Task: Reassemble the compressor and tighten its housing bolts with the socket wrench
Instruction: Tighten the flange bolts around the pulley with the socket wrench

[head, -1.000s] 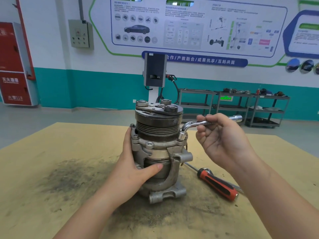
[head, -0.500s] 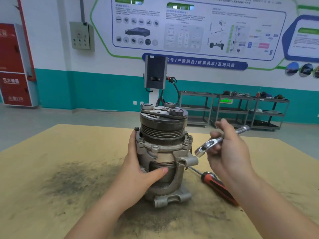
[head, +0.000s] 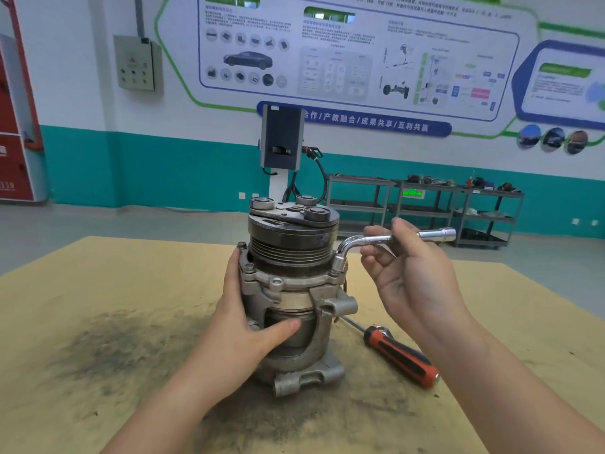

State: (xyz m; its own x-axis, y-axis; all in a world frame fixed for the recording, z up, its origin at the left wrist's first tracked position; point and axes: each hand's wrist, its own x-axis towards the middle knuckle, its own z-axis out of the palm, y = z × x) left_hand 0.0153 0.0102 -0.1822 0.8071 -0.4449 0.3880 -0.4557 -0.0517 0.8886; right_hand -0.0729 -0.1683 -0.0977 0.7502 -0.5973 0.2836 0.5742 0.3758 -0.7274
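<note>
Compressor [head: 291, 290]: stands upright near the middle of the bench [head: 82, 290], pulley end up, on a dark greasy patch.
Left hand [head: 242, 332]: wraps the left side of the housing, thumb pressed across the front of the lower body, bracing it.
Right hand [head: 409, 273]: fingers curled loosely round the horizontal arm of the socket wrench [head: 376, 240]; the palm is open toward the camera.
Socket: sits down over a housing bolt [head: 334, 273] on the right flange.
Other bolts: two show on the left flange, one near [head: 249, 267], one farther back.
Technique: probably best to keep the socket square and fully seated, swing in short arcs, and hold the body firm against the twist.
Screwdriver [head: 401, 355]: lies on the bench to the right, untouched.
</note>
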